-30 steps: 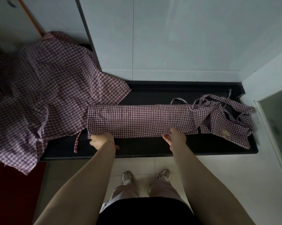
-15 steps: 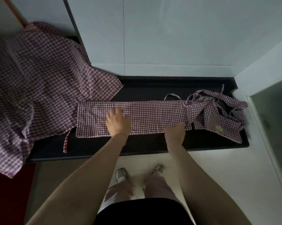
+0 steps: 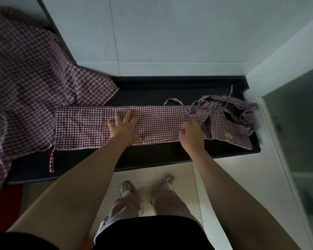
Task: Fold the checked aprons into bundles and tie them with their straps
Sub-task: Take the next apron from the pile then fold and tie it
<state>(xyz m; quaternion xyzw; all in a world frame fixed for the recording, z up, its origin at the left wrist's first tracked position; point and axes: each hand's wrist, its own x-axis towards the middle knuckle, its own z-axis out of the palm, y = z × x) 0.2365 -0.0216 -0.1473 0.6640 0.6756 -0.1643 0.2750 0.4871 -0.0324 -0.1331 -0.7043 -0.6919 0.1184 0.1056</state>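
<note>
Now the left hand presses flat, fingers spread, pinning the apron; the right hand pinches its fold near the straps.

Single head-worn wide-angle view, looking steeply down and forward from above the standing person. The near edge takes in the person's torso, both bare forearms and the white shoes on the pale tiled floor. The dark, glossy narrow tabletop crosses mid-frame from left to right at arm's reach. The far part shows the plain white wall, its lines bowed by the lens. No second view overlaps this one.
</note>
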